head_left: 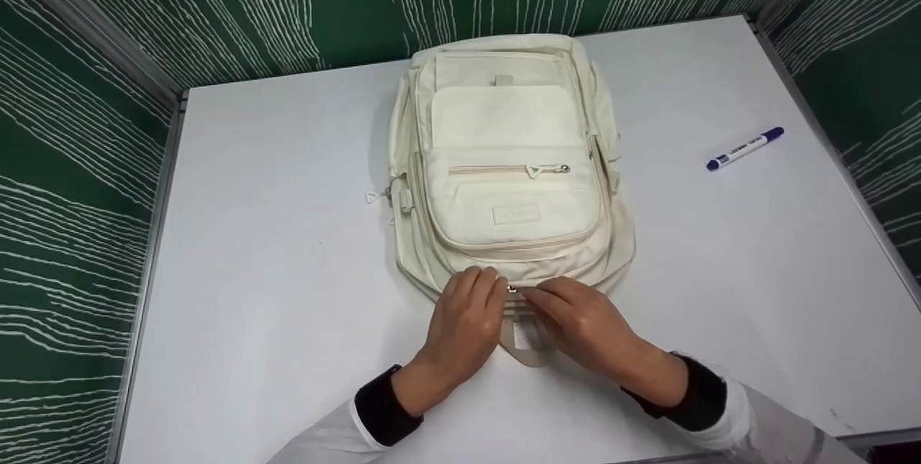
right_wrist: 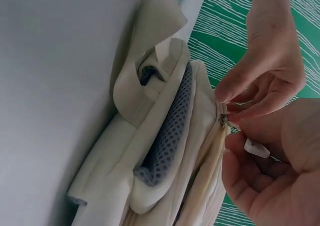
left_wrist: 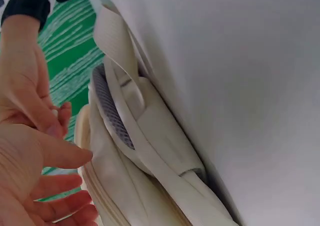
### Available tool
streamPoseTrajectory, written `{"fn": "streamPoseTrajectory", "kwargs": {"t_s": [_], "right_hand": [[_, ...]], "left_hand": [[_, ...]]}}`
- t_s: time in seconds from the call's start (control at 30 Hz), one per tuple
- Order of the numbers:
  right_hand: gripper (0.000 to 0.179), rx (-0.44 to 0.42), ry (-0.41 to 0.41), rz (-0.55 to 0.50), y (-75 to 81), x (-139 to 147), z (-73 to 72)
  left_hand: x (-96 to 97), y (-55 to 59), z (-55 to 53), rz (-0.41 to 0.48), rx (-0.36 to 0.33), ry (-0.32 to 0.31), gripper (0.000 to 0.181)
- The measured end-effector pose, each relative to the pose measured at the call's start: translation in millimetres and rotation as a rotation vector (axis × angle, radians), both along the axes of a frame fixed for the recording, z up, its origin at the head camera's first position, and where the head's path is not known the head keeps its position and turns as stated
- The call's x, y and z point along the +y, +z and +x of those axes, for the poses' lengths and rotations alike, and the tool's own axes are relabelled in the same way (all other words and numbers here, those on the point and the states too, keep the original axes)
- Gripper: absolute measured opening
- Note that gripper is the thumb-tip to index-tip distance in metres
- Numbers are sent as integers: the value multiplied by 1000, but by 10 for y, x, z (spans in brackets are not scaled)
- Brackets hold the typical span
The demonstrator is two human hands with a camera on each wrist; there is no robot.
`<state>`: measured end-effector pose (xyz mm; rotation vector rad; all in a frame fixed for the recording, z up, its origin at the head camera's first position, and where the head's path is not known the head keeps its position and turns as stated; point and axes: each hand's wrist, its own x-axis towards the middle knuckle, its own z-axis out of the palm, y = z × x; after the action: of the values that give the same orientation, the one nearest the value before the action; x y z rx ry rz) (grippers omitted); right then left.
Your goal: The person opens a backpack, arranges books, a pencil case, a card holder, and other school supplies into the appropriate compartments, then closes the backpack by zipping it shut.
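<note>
A cream backpack [head_left: 514, 119] lies on its back on the white table, its top end toward me. At that end, my left hand [head_left: 468, 320] holds the bag's edge beside the zipper, thumb against the fabric in the left wrist view. Close by on the right, my right hand [head_left: 586, 324] pinches the zipper pull; its white tab [right_wrist: 256, 148] shows between the fingers in the right wrist view. The metal slider [right_wrist: 223, 120] sits between both hands. Below them is the grab handle [head_left: 529, 357], lying as a loop on the table.
A white marker with purple ends [head_left: 745, 149] lies to the right of the backpack on the white table [head_left: 273, 234]. Green panels with white streaks [head_left: 360, 3] stand around the back and both sides. A triangular zipper pull [head_left: 373, 197] sticks out at the bag's left side.
</note>
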<state>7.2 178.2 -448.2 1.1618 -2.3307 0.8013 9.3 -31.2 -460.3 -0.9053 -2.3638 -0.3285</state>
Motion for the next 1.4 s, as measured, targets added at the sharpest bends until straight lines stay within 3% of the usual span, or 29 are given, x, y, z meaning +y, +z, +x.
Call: {"fn": "streamPoseTrajectory", "kwargs": {"t_s": [0.13, 0.23, 0.33, 0.67, 0.9, 1.1, 1.17, 1.4], "right_hand": [[42, -17, 19, -12, -22, -12, 12], [41, -37, -6, 2, -25, -10, 19], [39, -51, -48, 28, -19, 18, 25], [32, -40, -177, 99, 31, 281, -16], [8, -47, -238, 115, 31, 567, -101], [9, -10, -314, 148, 20, 732, -197], [21, 0, -332, 159, 21, 778, -230], [15, 26, -393, 180, -8, 1001, -401]], "left_hand": [[-17, -9, -39, -139, 67, -14, 20], [-31, -15, -55, -190, 114, -22, 23], [-43, -21, -68, -177, 124, -30, 22], [-70, -22, -85, -130, 66, -52, 12], [-70, -6, -75, -140, 48, -48, 14], [-78, -17, -73, -141, 37, -56, 13], [-78, -17, -75, -143, 38, -58, 13], [-67, -5, -88, -151, 55, -65, 13]]}}
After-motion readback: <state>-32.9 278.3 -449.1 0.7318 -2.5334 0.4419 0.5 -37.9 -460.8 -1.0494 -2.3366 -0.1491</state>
